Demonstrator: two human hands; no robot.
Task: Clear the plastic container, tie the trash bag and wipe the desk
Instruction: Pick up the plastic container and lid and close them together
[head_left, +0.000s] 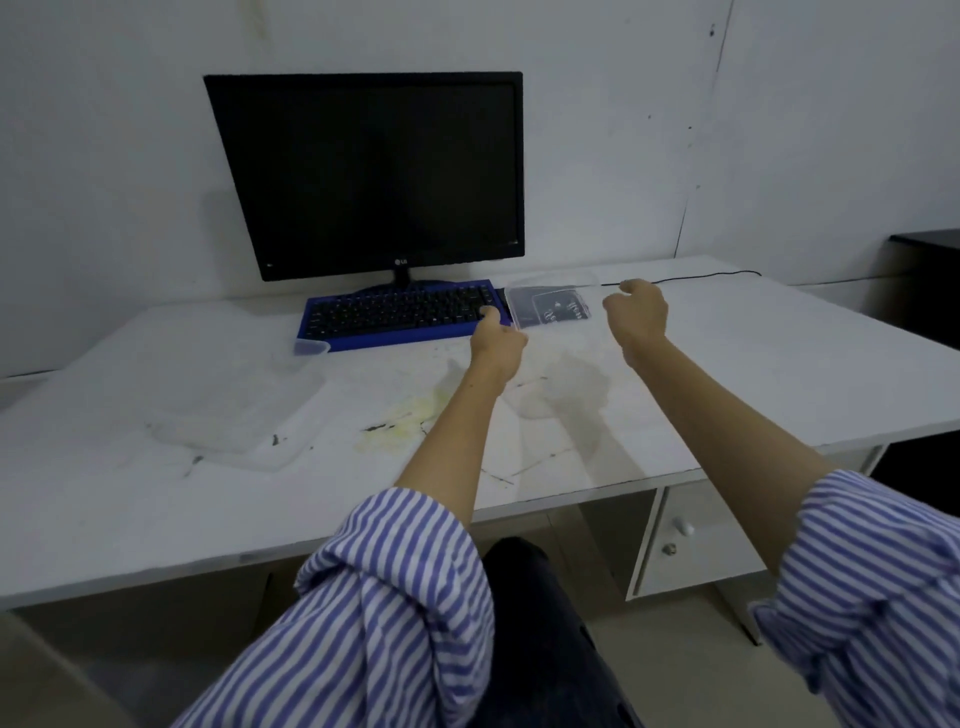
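Observation:
A clear plastic container (550, 304) is at the far middle of the white desk (753, 374), just right of the keyboard. My left hand (496, 338) grips its left edge and my right hand (641, 312) curls around its right edge. A dark shape shows through its clear bottom. A second clear plastic container (239, 410), with a lid under or beside it, lies at the left of the desk. Yellowish stains and dark smears (400, 423) mark the desk between the two containers. No trash bag or cloth is in view.
A black monitor (374, 176) stands at the back against the wall, with a blue keyboard (395, 317) in front of it. A thin black cable (696, 278) runs along the back right. A drawer unit (680, 535) sits under the desk's right side.

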